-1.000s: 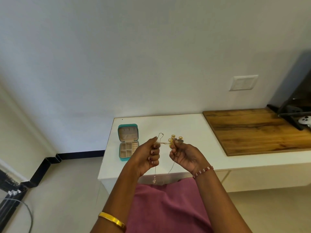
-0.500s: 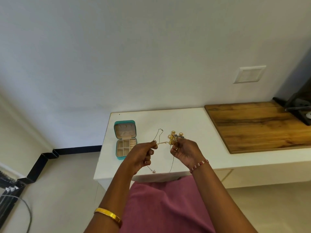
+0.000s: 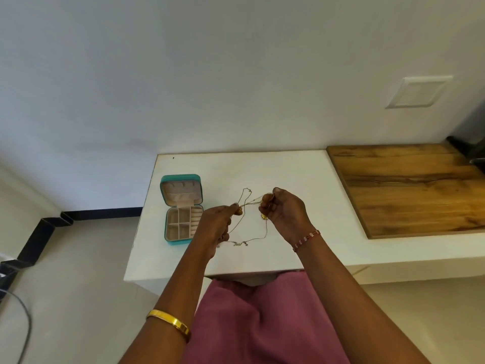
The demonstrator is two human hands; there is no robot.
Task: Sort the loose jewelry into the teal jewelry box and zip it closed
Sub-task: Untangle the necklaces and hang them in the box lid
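Pulling apart, the left hand (image 3: 216, 225) and right hand (image 3: 284, 211) are each pinching tangled chains (image 3: 248, 203) — lower now, over the desk (image 3: 288, 174). The teal jewelry box (image 3: 181, 208) is lying open, waiting — sorting is barely beginning.

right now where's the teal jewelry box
In the head view, the teal jewelry box lies open on the white table near its left edge, just left of the left hand.

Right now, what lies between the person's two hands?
In the head view, thin gold chains stretch from the left hand to the right hand; under them is the bare white tabletop.
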